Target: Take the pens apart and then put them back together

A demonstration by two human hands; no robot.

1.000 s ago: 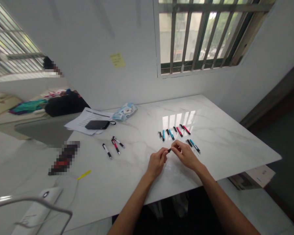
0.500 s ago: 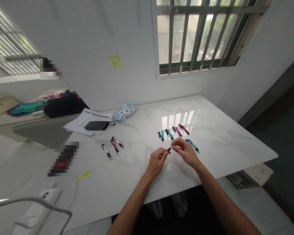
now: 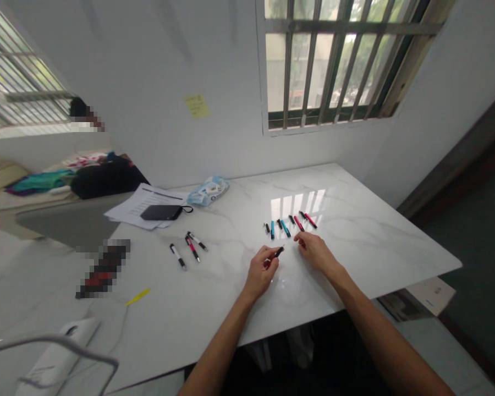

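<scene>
**Pen part in the left pinch, right hand apart**

White marbled table (image 3: 379,236), papers (image 3: 124,208) at its far left with a black flat case (image 3: 160,213) on top. The two hands are apart, just above the near part of the tabletop. Left hand (image 3: 260,272): thumb and fingers clamped on a slim dark piece. Right hand (image 3: 312,250): fingers curled, just beside the row; cannot tell whether they hold anything.

Well left lie three pens (image 3: 192,248). Beyond the hands, a row of blue barrels (image 3: 286,228) and red barrels (image 3: 311,220), with black pieces (image 3: 267,229) alongside. Smallest: the dark pen piece (image 3: 279,251), tilted up from the left fingertips, thin tip outward.

Step in hand, my reading: handling one pen's parts. Next move seems to call for a steady left pinch and fine right-hand fingertip placement.
</scene>
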